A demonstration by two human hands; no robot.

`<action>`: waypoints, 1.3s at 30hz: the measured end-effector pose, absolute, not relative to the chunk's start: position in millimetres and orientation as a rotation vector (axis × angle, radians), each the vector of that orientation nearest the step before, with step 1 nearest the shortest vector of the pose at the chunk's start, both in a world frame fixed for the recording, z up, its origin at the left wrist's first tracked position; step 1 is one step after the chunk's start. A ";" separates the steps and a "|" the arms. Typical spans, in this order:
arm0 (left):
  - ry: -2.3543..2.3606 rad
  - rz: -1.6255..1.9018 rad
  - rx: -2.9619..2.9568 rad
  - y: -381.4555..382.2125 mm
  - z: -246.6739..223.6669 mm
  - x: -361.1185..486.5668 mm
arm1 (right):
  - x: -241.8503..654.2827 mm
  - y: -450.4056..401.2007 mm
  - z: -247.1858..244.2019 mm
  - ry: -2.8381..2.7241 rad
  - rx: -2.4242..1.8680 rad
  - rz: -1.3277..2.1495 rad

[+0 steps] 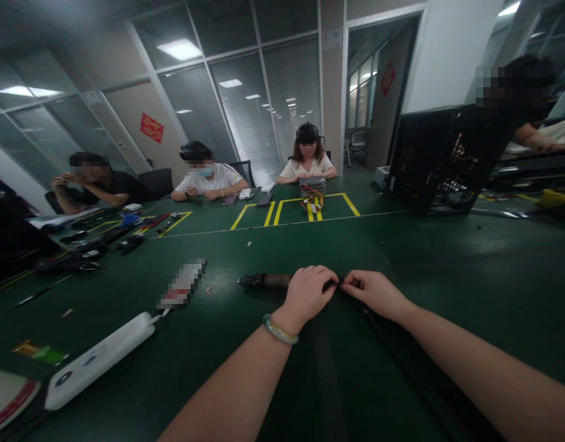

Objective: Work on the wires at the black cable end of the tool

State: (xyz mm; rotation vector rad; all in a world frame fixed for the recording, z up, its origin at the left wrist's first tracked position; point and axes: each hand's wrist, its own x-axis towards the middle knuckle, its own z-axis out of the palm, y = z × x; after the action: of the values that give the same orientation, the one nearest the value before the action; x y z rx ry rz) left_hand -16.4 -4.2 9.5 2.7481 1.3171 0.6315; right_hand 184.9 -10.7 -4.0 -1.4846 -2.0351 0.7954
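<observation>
Green worktop [429, 258], carrying one dark cylindrical tool [265, 282], laid crosswise at centre, tip to the left, rear end under the person's hands. Left hand [311, 290]: curled over the rear of the tool and closed on it; pale bangle [281, 331] at the wrist. Right hand [372, 291]: thumb and fingers brought together on a small dark end piece [341, 280], just beyond the left fingertips. Black cable [380, 329]: one length, running from below the right hand toward the near side, beside the forearm; its link to the end piece cannot be told. Stage: judged under way, both hands engaged at the tool's rear, tip free; the fingers cover the joint, so whether it is fitted or loose remains unconfirmed. Bounds: white power strip [102, 362] to the left; pale seam [208, 231] and yellow tape [278, 213] ahead; black computer case [424, 162] at far right; near edge out of view. Room: bare green surface ahead and rightward, probably the easiest ground for movement; the cable narrows the near right.
</observation>
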 end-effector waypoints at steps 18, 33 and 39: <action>1.371 0.661 2.716 -4.1 7.5 -14.9 | 184.9 -11.7 -2.5 -2.029 -1.499 0.788; 1.293 0.658 2.729 -2.7 8.4 -17.2 | 185.7 -11.1 -3.4 -2.051 -1.466 0.773; 1.278 0.676 2.735 -1.7 6.5 -17.1 | 186.1 -9.4 -5.1 -2.052 -1.461 0.775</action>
State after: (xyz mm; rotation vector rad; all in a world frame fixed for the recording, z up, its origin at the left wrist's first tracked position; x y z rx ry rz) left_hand -17.1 -1.7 6.5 2.7353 1.2778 0.6759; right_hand 186.1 -9.4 -5.1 -1.4615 -2.0520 0.7747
